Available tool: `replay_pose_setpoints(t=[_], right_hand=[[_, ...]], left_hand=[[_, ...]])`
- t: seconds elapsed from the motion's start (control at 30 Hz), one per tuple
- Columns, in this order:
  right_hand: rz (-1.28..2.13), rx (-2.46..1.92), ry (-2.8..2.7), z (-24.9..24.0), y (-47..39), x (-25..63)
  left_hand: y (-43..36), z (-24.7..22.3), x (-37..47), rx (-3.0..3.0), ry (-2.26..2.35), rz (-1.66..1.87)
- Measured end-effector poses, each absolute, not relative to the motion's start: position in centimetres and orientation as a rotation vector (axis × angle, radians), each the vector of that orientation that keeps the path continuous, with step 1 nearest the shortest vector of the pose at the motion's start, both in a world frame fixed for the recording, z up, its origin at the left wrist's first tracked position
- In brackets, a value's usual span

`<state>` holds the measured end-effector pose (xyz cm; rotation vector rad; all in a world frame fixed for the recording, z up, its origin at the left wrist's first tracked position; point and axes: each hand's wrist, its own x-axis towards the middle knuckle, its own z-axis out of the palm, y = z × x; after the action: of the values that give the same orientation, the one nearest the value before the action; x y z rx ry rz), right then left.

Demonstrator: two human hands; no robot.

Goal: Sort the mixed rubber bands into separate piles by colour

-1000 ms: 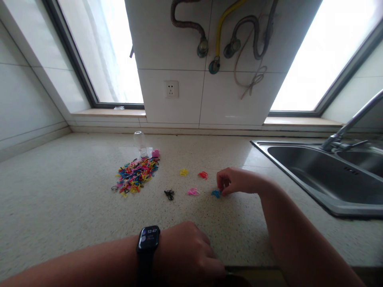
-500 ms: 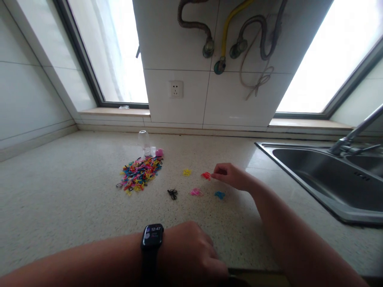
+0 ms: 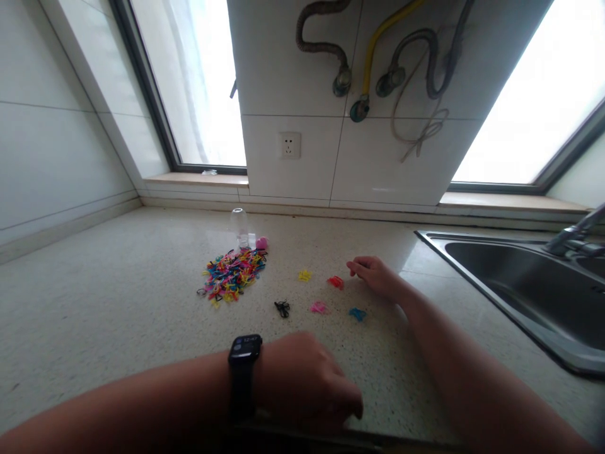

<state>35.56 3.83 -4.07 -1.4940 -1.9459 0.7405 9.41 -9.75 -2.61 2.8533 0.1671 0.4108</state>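
Small rubber bands lie in little colour groups on the speckled counter: yellow bands (image 3: 305,275), red bands (image 3: 336,282), black bands (image 3: 282,308), pink bands (image 3: 319,307) and blue bands (image 3: 357,314). Just right of the red group, apart from it, is my right hand (image 3: 373,273), its fingers loosely bent and nothing visible in them. My left hand (image 3: 307,381), with a black watch (image 3: 245,350) on its wrist, is curled closed at the counter's front edge and seems to hold nothing. Farther left lies a mixed pile of coloured rubber bands (image 3: 234,274).
Behind the mixed pile stands a clear plastic bottle (image 3: 239,227), beside a small pink object (image 3: 261,243). To the right a steel sink (image 3: 472,293) with a faucet (image 3: 574,233) is set into the counter (image 3: 142,328). A tiled wall with a socket (image 3: 290,145) rises behind.
My right hand has drawn back to the right from the red bands, which stay on the counter. The whole view has shifted slightly, and my left hand remains near the front edge.
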Motion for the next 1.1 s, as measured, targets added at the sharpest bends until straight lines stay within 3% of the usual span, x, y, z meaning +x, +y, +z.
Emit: replay_pose_setpoints(t=[0.23,0.53,0.77,1.1], right_hand=[[0.841,-1.502,-1.873,-4.3,4.1,35.9],[0.92,-1.448,-1.839,-4.7,4.5,36.4],[0.993,-1.433,-1.799,-5.0,4.8,36.6],[0.993,-1.453,-1.778,-4.7,4.6,36.5]], left_hand=[[-4.0,1.3,6.2,2.855,0.736,0.455],[5.8,0.2,-4.4,2.695,1.438,0.535],[8.5,-0.3,-10.9,2.532,1.496,0.328],[9.4,-0.8,-12.1,2.43,1.406,0.192]])
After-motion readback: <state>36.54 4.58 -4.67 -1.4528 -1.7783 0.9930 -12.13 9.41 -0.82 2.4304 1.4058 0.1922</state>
